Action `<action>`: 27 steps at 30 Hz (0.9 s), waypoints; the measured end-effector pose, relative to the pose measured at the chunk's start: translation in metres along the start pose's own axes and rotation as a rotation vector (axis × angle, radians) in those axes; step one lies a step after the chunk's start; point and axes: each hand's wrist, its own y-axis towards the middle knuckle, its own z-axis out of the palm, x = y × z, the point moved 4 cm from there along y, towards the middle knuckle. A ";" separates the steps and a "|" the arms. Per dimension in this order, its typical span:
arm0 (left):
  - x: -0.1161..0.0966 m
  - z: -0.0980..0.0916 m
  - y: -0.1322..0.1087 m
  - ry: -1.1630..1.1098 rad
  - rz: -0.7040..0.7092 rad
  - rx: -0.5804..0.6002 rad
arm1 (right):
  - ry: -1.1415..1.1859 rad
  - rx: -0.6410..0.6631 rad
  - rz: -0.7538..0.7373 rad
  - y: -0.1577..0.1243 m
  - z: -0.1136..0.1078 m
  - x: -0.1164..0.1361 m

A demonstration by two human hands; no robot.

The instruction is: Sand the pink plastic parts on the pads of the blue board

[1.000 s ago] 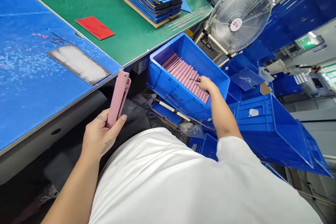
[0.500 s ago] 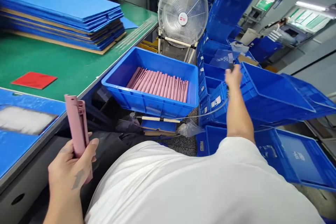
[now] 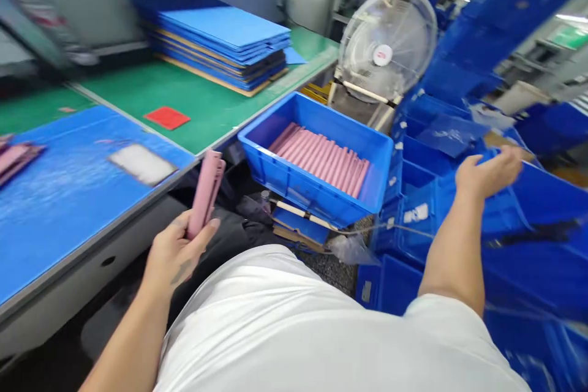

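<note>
My left hand (image 3: 184,248) is wrapped round a long pink plastic shell (image 3: 203,196), held tilted upright beside the workbench edge; it looks like a hair straightener casing. Out to the right, my right hand (image 3: 489,171) is stretched over the blue crates with its fingers extended and nothing visible in it. Below and to the right of that hand is a blurred black tool (image 3: 537,233), apart from it, near a thin hose. Rows of similar pink shells (image 3: 321,159) lie in a blue bin (image 3: 312,201) between my hands.
Blue and brown sheets (image 3: 229,43) are stacked on the green benchtop (image 3: 114,89). Nearer are a red square (image 3: 166,117), a white pad (image 3: 141,164) and more pink parts (image 3: 18,159) on a blue mat (image 3: 68,202). A large fan (image 3: 388,46) stands behind the bin. Blue crates (image 3: 418,245) crowd the right.
My right hand has let go of the black tool, which is now lower and to the right. The view has swung left, showing more bench. The pink shell stays in my left hand.
</note>
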 end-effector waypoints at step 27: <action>0.089 -0.033 0.034 -0.474 -0.286 -0.237 | -0.033 0.509 -1.113 -0.151 0.162 0.686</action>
